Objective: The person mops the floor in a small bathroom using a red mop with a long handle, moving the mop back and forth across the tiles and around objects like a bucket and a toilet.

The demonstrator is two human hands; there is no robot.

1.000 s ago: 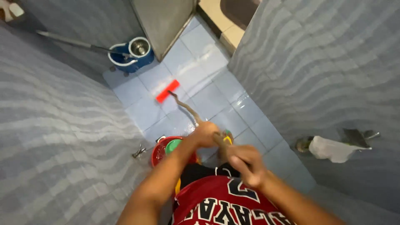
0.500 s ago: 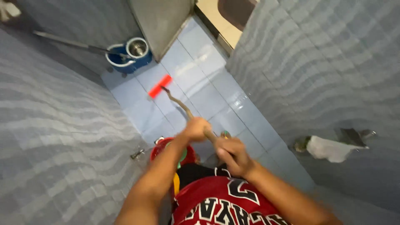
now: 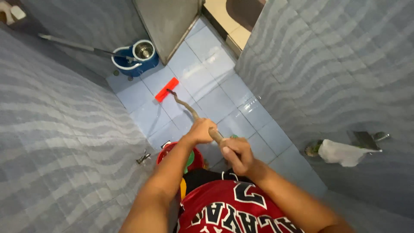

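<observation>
- Left hand [image 3: 201,130] clamped around the wooden handle [image 3: 186,108] further down the shaft, right hand [image 3: 236,155] fisted on it closer to the body. Two-handed split grip, probably for leverage on the push.
- Handle runs away from the chest at a slant, ending in the red scrubber head [image 3: 167,89], which sits flat on the pale blue floor tiles [image 3: 224,97], about midway between the feet and the doorway. Flat contact looks like the point of that low angle.
- Looks bent and knobbly, that handle, more like a rough stick than a factory pole.
- Red bucket [image 3: 163,154] tucked right below the left forearm, near the left wall, with something green inside. Handy spot, close but out of the scrubbing lane.
- Blue mop bucket [image 3: 134,56] with a metal spinner basket parked in the far corner, a long mop pole [image 3: 75,44] leaning out of it along the wall. Well apart from the scrubber.
- Wavy grey wall tiles [image 3: 327,64] on both sides, so a narrow space. Grey door [image 3: 166,21] standing open at the far end.
- Small metal tap [image 3: 142,157] low on the left wall, just beside the red bucket.
- On the right wall, a metal fixture [image 3: 368,139] with a white bag [image 3: 341,153] hanging by it.
- Red jersey [image 3: 228,211] at the bottom edge.
</observation>
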